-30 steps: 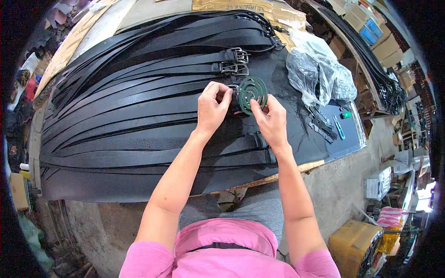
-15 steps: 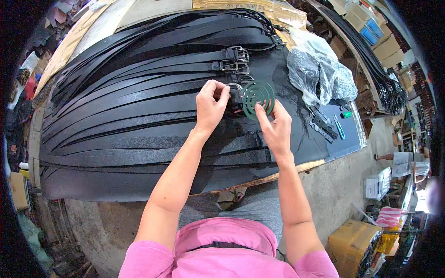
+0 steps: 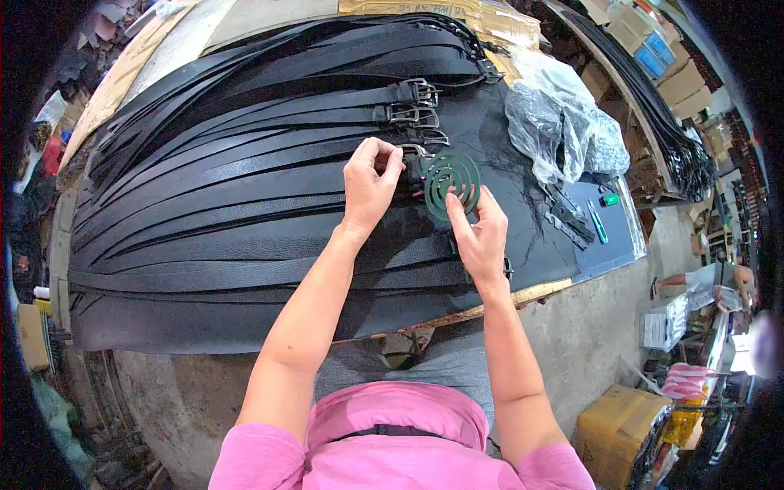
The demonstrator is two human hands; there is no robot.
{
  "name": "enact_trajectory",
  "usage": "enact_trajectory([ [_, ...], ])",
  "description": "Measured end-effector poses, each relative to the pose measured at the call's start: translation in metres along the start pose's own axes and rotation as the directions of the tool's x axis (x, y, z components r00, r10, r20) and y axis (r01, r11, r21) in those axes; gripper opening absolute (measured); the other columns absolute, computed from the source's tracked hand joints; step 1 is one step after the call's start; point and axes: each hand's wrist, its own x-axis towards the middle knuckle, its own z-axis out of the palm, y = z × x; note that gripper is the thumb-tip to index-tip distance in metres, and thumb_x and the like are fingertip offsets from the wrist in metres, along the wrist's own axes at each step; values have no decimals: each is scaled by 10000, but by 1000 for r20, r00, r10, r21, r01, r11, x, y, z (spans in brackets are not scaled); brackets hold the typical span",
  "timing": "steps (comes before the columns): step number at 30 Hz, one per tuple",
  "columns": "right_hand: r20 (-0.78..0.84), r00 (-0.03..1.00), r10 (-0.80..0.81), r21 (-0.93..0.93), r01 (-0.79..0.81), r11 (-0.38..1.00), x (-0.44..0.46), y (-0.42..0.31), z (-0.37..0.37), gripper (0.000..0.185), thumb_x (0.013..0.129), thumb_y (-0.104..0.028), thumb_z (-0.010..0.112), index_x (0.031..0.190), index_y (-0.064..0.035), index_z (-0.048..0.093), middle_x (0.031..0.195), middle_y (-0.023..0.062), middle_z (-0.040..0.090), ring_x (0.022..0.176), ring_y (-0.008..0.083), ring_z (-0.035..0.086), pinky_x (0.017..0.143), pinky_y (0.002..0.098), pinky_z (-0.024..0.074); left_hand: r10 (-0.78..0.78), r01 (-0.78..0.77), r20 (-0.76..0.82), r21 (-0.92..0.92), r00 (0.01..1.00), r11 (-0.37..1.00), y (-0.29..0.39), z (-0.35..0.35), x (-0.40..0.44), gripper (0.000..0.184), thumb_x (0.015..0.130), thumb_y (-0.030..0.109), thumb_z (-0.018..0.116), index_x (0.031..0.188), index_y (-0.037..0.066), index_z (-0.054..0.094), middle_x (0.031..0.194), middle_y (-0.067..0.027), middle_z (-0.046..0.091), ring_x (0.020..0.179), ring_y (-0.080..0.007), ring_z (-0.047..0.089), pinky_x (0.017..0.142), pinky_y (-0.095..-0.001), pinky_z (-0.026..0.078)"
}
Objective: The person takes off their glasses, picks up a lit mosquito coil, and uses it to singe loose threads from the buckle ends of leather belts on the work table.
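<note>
A green mosquito coil [image 3: 439,173] is held flat between the thumb and fingers of my right hand [image 3: 480,233], over the black-covered table. Just to its left, my left hand [image 3: 372,184] is closed in a pinch, apart from the coil; whatever lies between its fingertips is too small to make out. Beneath both hands, black leather belts [image 3: 245,170] are spread side by side. Several of their metal buckles [image 3: 406,114] lie just beyond my left hand, and the coil and my right hand partly hide others.
To the right sits a clear plastic bag [image 3: 563,114] with dark contents. Near it are black metal pieces [image 3: 567,216], a teal cutter [image 3: 599,222] and a small green item [image 3: 609,200]. Another bundle of belts [image 3: 653,122] lies on a far table. A person [image 3: 706,283] is at far right.
My right hand and the coil have shifted slightly left and down. My left hand has barely moved and stays pinched. The person at far right has changed position.
</note>
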Motion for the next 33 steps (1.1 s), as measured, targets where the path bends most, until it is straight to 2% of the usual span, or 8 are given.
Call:
enact_trajectory([
  [16,13,1000,5,-13,-4,1000,-1,-4,1,77,888,-34,640,947,13,653,892,162,656,818,322,635,746,390,486,0,0,-5,27,1000,1000,4,-1,1,136,945,97,662,866,-4,619,788,-35,672,728,-95,669,663,-249,520],
  [22,-19,1000,24,-31,-25,999,0,-6,-1,78,891,-38,641,949,14,654,899,158,654,810,316,631,743,385,484,-43,41,-30,-59,999,997,4,-6,4,141,958,125,656,884,11,619,759,-24,672,708,-74,647,648,-227,493],
  [26,-15,1000,14,-9,-14,1000,0,-2,1,80,893,-38,640,948,18,653,898,161,652,806,318,630,740,387,482,-82,73,-99,-89,992,993,0,-19,10,153,964,162,662,881,38,630,734,-2,661,667,-45,597,597,-216,438],
  [28,-14,1000,28,-18,-28,999,0,-1,1,80,892,-38,640,948,19,653,900,162,652,807,319,629,740,388,482,-138,121,-135,-128,981,984,-1,-27,14,161,960,170,672,876,37,639,737,2,661,674,-49,605,608,-215,448],
  [30,-12,1000,28,-16,-28,999,0,-1,2,80,892,-37,640,948,19,652,901,164,652,808,321,629,740,390,483,-139,125,-208,-78,968,989,0,-35,18,177,945,190,699,880,30,661,756,2,668,679,-57,614,611,-218,462],
  [32,-10,1000,15,-3,-15,1000,-1,-2,2,80,892,-35,638,948,20,652,901,167,652,810,324,629,740,392,483,-73,68,-281,-26,957,997,-8,-42,23,163,907,146,729,847,4,675,746,-17,677,641,-71,627,607,-232,498],
  [33,-11,1000,16,-10,-16,1000,-1,-2,2,80,892,-35,638,948,20,652,899,168,652,811,325,629,741,393,483,-68,73,-308,4,949,997,-12,-45,26,153,884,147,750,828,18,690,733,2,668,626,-57,592,598,-224,478],
])
